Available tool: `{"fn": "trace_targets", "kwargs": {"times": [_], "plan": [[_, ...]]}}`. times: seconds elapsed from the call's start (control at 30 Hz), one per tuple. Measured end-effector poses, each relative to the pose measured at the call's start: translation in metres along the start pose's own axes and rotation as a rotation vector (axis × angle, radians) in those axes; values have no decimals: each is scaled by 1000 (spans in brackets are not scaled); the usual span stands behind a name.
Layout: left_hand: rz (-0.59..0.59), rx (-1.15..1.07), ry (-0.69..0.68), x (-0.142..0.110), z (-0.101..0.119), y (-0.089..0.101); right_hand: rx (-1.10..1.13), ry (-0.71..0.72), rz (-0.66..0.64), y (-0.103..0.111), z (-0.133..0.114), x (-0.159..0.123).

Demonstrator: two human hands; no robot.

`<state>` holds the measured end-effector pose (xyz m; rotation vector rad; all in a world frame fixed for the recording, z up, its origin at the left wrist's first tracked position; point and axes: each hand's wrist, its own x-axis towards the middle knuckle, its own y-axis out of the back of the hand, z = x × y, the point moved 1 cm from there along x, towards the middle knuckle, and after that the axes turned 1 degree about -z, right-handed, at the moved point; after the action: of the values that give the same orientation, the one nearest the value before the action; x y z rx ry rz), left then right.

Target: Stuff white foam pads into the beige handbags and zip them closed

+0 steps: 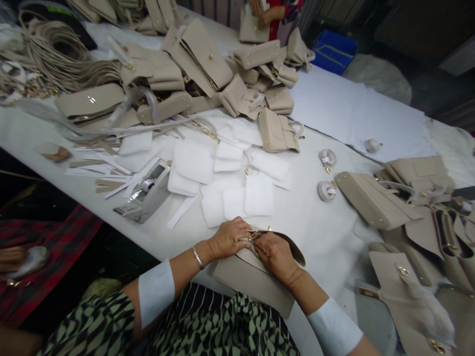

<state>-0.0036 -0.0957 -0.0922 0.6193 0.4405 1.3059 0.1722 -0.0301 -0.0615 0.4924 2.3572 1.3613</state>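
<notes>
Working close together, the left hand (230, 239) and right hand (276, 257) clamp on a gold clasp (254, 236) at the top of a beige handbag (252, 284) lying on the bench (326, 257). It looks light and fairly stiff, easiest held by its firm body.

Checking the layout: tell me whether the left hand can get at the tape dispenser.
Probably yes: the left hand lies near the tape dispenser, with only a white strip between them, though it rests on the beige handbag.
</notes>
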Motion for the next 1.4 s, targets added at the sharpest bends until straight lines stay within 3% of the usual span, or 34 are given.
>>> {"fn": "trace_targets", "kwargs": {"times": [0.17,0.4,0.53,0.6,0.77,0.87,1.2,1.4], "plan": [[-5,-40,46,2,0,5,-66,97,-141,20,4,-12],[-77,22,-80,2,-2,-1,-90,68,-203,-3,11,-6],[-28,-6,-97,2,-5,-6,-69,70,-192,4,4,-10],[-7,-30,-80,2,-5,-5,-35,92,-162,12,1,-16],[2,-52,-54,6,-7,1,-58,60,90,19,-2,-20],[-8,-57,-32,8,-6,3,-88,48,106,15,-7,-15],[-37,-96,-12,11,-5,8,-193,-98,-120,28,-20,13],[-26,-110,-6,10,-6,7,-253,-86,-230,35,-28,25]]}}
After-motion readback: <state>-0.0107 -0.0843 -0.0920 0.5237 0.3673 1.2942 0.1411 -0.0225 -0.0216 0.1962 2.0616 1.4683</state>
